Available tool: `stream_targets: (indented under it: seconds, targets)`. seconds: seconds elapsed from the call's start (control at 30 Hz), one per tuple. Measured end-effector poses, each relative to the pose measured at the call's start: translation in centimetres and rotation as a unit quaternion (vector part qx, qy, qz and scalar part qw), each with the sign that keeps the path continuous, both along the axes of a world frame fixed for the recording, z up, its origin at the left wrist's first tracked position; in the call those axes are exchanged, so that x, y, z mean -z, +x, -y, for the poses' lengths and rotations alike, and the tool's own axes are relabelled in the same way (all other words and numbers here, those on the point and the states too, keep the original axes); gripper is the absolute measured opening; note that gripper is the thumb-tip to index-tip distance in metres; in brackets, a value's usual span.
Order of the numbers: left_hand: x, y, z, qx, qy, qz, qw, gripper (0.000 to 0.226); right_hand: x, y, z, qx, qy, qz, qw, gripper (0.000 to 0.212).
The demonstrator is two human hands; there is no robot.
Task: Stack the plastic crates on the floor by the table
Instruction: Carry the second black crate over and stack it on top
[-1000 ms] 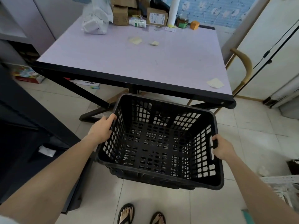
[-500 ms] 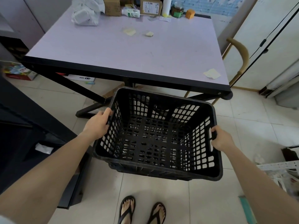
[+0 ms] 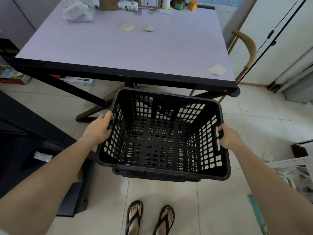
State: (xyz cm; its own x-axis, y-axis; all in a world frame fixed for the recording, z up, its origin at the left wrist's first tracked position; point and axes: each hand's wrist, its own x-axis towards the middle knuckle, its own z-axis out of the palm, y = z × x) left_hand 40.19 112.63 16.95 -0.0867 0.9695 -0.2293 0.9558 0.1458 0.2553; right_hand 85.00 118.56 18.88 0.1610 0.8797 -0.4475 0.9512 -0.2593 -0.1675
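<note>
I hold a black plastic crate (image 3: 210, 150) with lattice walls in front of me, above the tiled floor, just short of the table's near edge. My left hand (image 3: 100, 128) grips its left rim. My right hand (image 3: 227, 138) grips the handle slot in its right wall. The crate is empty and tilts slightly toward me. Under its near rim a second dark edge shows, possibly another crate; I cannot tell.
A lilac-topped table (image 3: 118, 48) with black frame stands ahead, with boxes and bottles at its far end. A dark cabinet (image 3: 25, 133) is at the left, a white crate (image 3: 291, 168) at the right, a wooden chair (image 3: 247, 48) beyond. My sandalled feet (image 3: 149, 217) are below.
The crate has sunk a little lower and nearer the floor, and my view has tipped down, with both hands keeping their grip.
</note>
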Motion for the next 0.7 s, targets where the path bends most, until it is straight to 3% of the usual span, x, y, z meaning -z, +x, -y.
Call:
stream_targets:
  seconds: [0.2, 0.4, 0.7]
  targets:
    - [-0.4, -0.1, -0.2, -0.009, -0.028, 0.005, 1.000, 0.047, 0.0, -0.3, -0.3, -0.021, -0.018, 0.025, 0.999, 0.057]
    - [-2.5, -0.4, -1.0, 0.004, -0.120, 0.026, 0.992, 0.060, -0.2, -1.4, 0.5, 0.004, -0.035, 0.035, 0.999, 0.060]
    - [-5.6, -0.4, 1.1, 0.017, -0.177, 0.003, 0.984, 0.075, -4.5, -5.7, 2.4, -0.008, -0.034, 0.053, 0.998, 0.054]
